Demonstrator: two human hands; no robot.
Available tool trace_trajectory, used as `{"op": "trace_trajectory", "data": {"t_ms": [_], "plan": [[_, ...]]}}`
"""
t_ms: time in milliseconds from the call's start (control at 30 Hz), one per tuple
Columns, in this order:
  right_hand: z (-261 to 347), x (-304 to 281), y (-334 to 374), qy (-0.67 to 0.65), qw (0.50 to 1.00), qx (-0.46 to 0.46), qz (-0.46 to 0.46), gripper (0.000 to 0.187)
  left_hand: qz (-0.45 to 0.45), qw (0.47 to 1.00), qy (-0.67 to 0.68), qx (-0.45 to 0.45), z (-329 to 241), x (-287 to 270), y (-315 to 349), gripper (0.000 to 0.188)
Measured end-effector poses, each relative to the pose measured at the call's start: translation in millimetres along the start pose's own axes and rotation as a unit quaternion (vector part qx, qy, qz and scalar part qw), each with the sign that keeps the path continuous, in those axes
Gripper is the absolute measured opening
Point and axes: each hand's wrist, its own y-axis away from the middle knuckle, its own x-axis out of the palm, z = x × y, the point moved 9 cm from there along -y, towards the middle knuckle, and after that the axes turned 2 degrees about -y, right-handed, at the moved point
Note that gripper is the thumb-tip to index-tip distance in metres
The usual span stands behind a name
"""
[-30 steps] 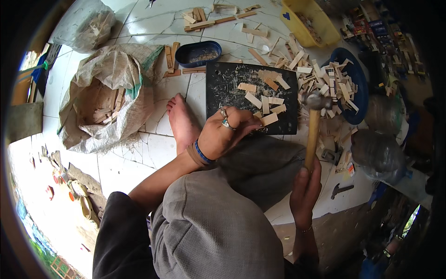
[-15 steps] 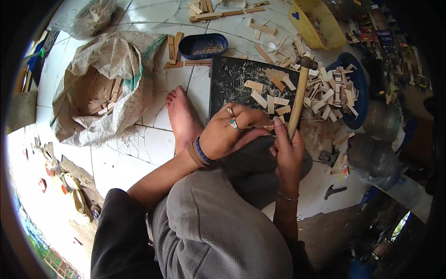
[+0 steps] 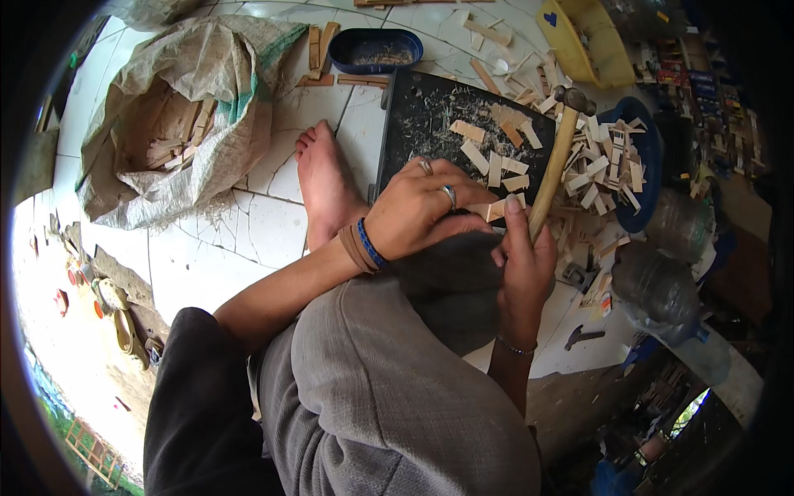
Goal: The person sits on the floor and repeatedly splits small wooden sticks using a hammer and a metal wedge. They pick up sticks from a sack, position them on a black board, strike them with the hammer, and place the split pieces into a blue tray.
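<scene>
Near your knee, your right hand (image 3: 523,264) grips the hammer (image 3: 556,157) by its wooden handle, head up. Your left hand (image 3: 418,211) pins a small wood strip (image 3: 499,207) flat on the black board (image 3: 430,124), so it won't slip.

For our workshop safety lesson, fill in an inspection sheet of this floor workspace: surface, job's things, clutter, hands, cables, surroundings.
Surface: cracked white tiled floor; dark board strewn with shavings.
Job's things: hammer; small wood piece at the board's near edge.
Clutter: cut wood pieces heaped over a blue tray; sack of offcuts; blue tub.
Hands: left hand on the wood piece; right hand grips the hammer handle.
Cables: nothing seen.
Surroundings: bare foot beside the board; plastic bottles.
</scene>
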Motion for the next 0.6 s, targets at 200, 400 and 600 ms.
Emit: {"op": "trace_trajectory", "data": {"t_ms": [200, 400, 600], "plan": [[1.0, 0.9, -1.8, 0.012, 1.0, -0.003, 0.006, 0.024, -0.007, 1.0, 0.013, 0.005, -0.1, -1.3, -0.8, 0.035], [0.8, 0.5, -3.5, 0.011, 1.0, -0.001, 0.01, 0.023, -0.003, 1.0, 0.031, -0.001, 1.0, -0.6, -1.2, 0.034], [0.3, 2.2, -3.5, 0.004, 1.0, 0.001, 0.011, 0.021, 0.007, 0.999, 0.036, -0.01, 3.4, 0.4, -1.1, 0.035]]}}
